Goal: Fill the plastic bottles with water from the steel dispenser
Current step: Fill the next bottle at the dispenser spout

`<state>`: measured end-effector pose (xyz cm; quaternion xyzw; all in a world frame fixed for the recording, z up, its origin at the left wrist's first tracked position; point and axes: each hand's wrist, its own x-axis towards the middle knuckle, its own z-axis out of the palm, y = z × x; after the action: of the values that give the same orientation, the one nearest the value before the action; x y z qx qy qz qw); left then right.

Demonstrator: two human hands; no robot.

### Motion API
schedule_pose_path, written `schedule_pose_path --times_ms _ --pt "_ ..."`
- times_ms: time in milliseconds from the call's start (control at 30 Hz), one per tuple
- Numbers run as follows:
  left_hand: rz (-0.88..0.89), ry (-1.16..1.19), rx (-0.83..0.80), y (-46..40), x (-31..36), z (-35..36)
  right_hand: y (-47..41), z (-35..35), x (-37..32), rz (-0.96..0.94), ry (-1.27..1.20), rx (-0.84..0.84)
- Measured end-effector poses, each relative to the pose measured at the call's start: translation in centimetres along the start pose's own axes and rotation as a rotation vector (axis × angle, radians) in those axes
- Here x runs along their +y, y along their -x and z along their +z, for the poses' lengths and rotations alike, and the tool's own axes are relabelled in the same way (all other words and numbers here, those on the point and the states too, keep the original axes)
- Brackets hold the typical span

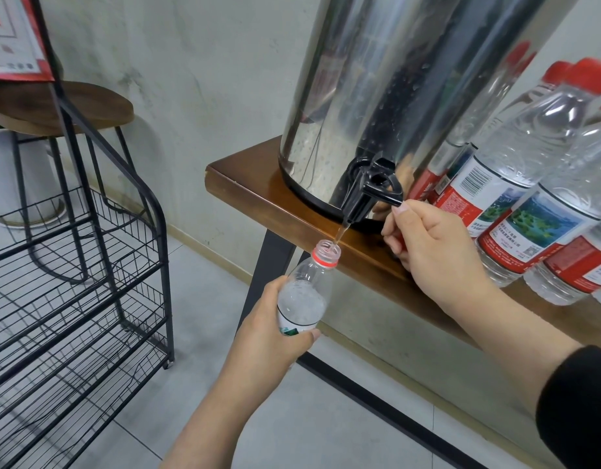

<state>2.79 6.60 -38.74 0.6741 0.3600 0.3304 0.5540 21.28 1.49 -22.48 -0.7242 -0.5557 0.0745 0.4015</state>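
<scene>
— What's the room like?
— A pale, mottled plaster wall (197, 79) above a floor of large grey tiles (292, 418) with thin joints.
— Furniture?
— A brown wooden table (251, 184) on black metal legs stands against the wall. At left is a black wire rack (89, 299) with tiered baskets, on castors. Behind it stands a round wooden stool (89, 106) with thin black legs.
— Anything else?
— A red-and-white sign (14, 38) in the top-left corner.

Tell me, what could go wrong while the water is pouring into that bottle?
The stream is thin and the bottle has a narrow mouth held at a tilt below the tap, so water might miss and wet the floor. The bottle already looks fairly full, so it may overflow onto the left hand unless the right hand releases the lever soon.
</scene>
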Motion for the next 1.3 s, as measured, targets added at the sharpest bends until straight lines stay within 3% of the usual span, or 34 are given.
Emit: schedule_pose_path --times_ms 1300 --pt "0.02 -0.036 0.01 -0.01 -0.05 0.06 -0.01 0.04 0.08 -0.007 -0.015 -0.002"
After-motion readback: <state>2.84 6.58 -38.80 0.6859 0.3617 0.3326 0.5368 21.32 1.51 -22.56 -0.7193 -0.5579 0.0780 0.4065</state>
